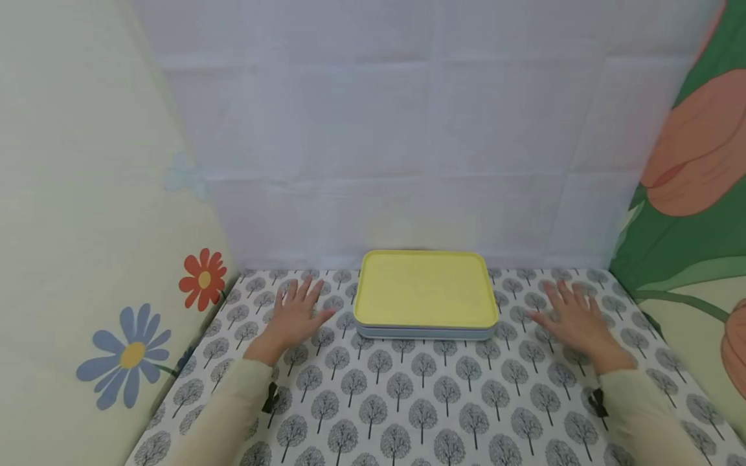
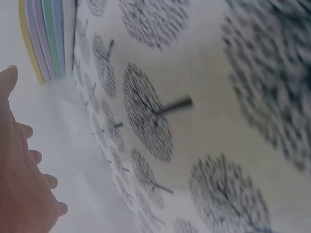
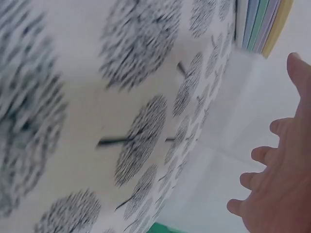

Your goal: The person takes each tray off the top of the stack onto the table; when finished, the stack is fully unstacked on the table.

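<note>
A stack of rectangular trays (image 1: 425, 291) lies at the back middle of the table, a yellow one on top. Seen edge-on in the left wrist view, the tray stack (image 2: 46, 39) has yellow, lilac, green, blue and whitish layers. My left hand (image 1: 294, 317) is to the left of the stack, fingers spread, holding nothing. To the right of the stack, my right hand (image 1: 577, 323) is likewise spread and holds nothing. Both hands are apart from the trays. In the right wrist view the fingers (image 3: 265, 155) point toward the back.
A white cloth with grey tree prints (image 1: 402, 414) covers the table. Behind it hangs a creased white sheet (image 1: 384, 129). Flower-patterned panels stand at the left (image 1: 70, 226) and right (image 1: 688, 272) edges of the table.
</note>
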Demonstrator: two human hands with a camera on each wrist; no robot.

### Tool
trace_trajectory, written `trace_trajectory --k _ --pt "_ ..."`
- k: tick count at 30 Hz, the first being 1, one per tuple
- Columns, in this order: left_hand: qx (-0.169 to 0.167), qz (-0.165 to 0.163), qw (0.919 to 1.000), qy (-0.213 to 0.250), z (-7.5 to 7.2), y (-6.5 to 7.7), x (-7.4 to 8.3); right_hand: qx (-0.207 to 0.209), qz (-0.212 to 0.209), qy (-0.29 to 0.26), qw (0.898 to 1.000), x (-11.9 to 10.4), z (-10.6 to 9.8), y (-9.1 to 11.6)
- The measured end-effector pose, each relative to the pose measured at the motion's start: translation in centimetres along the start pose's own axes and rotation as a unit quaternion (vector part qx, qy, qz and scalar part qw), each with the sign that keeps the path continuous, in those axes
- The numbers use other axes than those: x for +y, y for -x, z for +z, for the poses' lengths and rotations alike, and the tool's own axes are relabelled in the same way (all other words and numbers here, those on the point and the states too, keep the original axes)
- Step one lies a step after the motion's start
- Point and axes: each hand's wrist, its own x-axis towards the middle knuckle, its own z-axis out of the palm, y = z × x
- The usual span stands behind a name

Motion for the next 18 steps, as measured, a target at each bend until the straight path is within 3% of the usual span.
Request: trace_trajectory --k 9,18 --pt "0.01 0.044 0.9982 0.038 1.2 -2.0 1.9 0.012 -0.004 -0.01 1.0 -2.9 0.2 -1.8" --pt "-0.009 0.004 0.9926 0.121 1.5 -3.4 3.9 -0.022 0.02 -0.039 0.999 -5.2 0.5 -3.0"
